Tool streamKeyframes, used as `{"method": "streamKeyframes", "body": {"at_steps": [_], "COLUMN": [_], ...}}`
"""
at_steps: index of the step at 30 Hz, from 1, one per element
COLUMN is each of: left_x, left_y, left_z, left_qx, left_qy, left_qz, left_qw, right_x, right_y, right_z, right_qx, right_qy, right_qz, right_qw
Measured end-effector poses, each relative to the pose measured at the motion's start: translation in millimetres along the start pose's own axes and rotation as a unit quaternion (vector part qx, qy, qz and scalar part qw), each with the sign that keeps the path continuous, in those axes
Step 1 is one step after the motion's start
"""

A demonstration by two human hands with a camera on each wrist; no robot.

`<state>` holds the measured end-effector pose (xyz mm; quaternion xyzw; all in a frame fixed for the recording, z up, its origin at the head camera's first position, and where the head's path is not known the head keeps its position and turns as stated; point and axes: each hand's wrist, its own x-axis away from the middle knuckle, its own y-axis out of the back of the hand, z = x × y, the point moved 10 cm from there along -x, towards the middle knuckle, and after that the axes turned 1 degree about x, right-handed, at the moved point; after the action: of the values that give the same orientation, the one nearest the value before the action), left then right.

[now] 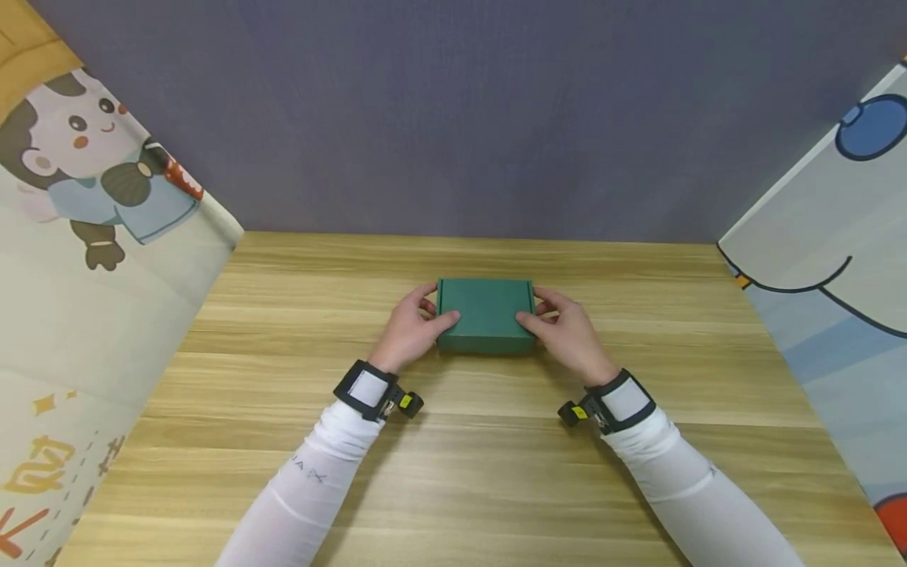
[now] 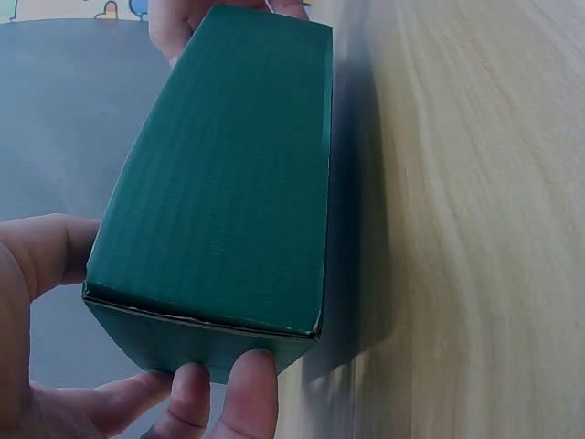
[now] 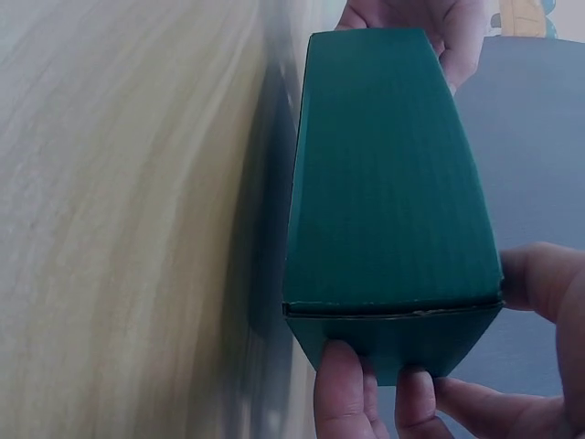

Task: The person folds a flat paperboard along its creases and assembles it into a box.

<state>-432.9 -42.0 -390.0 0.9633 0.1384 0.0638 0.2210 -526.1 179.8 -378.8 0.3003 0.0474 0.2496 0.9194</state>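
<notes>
A closed green cardboard box (image 1: pixel 486 309) is held between both hands over the wooden table. My left hand (image 1: pixel 414 327) grips its left end, thumb on the lid's edge and fingers against the end wall. At the opposite end my right hand (image 1: pixel 570 331) grips it the same way. In the left wrist view, the long front wall of the box (image 2: pixel 219 174) faces the camera, and a shadow lies on the table beside it. The right wrist view shows the same box (image 3: pixel 388 174) with fingertips (image 3: pixel 340 375) pressed on its end. The contents are hidden.
The wood-grain table (image 1: pixel 482 472) spreads around the box. A dark grey-blue wall (image 1: pixel 482 118) rises behind it. Printed cartoon panels stand at the left (image 1: pixel 106 315) and right (image 1: pixel 836 331). Each wrist wears a strapped camera.
</notes>
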Motion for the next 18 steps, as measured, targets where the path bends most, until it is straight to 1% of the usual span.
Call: {"method": "streamKeyframes", "body": {"at_steps": [3,9,18], "left_x": [-0.3,22.8,23.0], "left_y": [-1.4,-0.1,-0.4], "left_z": [1.3,12.9,16.1], "left_qx": [-0.001,-0.007,-0.014], "left_qy": [0.001,-0.008,-0.004], "left_qz": [0.002,0.025,0.023], "left_qw": [1.0000,0.9996,0.9996], "right_x": [-0.9,33.0,34.1], "right_y": [-1,-22,-25], "right_z": [-3,-7,-7], "right_qx": [-0.001,-0.016,-0.030], "right_qy": [-0.003,-0.021,-0.023], "right_qz": [0.003,-0.012,-0.003], "right_qw": [1.0000,0.9996,0.9993]}}
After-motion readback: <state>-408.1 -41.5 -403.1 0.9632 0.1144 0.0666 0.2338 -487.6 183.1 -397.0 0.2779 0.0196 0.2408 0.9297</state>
